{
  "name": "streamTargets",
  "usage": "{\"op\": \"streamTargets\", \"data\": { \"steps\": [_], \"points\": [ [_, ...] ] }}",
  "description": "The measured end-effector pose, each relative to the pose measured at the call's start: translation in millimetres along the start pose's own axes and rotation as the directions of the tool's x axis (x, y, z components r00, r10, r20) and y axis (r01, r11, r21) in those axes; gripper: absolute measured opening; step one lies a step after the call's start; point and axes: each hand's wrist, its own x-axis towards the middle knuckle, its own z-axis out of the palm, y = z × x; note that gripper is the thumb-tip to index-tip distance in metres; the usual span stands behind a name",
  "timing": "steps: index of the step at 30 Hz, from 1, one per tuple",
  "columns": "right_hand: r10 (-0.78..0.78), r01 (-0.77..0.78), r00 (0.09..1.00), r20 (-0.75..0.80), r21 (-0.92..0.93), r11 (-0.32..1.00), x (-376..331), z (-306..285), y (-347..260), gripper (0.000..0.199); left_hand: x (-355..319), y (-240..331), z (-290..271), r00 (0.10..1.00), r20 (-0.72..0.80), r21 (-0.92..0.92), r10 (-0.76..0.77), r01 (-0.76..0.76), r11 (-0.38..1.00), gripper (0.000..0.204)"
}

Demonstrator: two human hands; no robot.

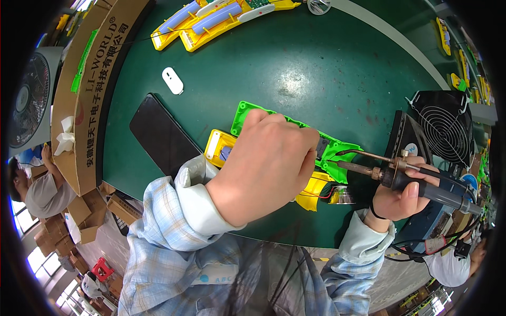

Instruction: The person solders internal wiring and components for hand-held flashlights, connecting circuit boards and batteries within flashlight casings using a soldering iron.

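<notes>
My left hand (pixel 263 163) is closed over a green plastic casing half (pixel 345 171), its fingertips mostly hidden beneath the palm. Under and beside that hand lies a yellow casing half (pixel 217 147), a purple cylindrical cell just showing in it. A silver reflector cup (pixel 342 195) with thin red wires rests at the yellow piece's right end. In my right hand (pixel 395 197) is a soldering iron (pixel 440 197) with a thin metal guide tube fixed above its barrel. The iron's tip points left, over the right part of the green casing; whether it touches is unclear.
A black phone (pixel 163 134) and a white oval device (pixel 172 80) lie left on the green table. Yellow casings with purple cells (pixel 216 18) sit at the back. A cardboard box (pixel 87 105) borders the left; a black fan (pixel 443 126) and cables stand right. Two people are nearby.
</notes>
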Motion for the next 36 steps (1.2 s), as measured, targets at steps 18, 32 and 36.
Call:
{"op": "streamTargets", "data": {
  "steps": [18,32,36],
  "points": [
    [-0.062,0.055,0.991,-0.116,-0.063,0.996,3,-2,-3,0.022,-14,17,-10,0.96,0.046,0.235,0.276,-0.279,0.931,0.018],
    [0.028,-0.019,0.986,-0.166,0.053,0.998,3,-1,-5,0.021,-8,0,-12,0.889,0.036,-0.265,0.457,-0.432,0.862,0.013],
    [0.031,-0.021,0.988,-0.152,0.072,0.997,1,-2,-1,0.023,-10,0,-21,0.91,-0.007,-0.172,0.414,-0.409,0.896,0.008]
  ]
}}
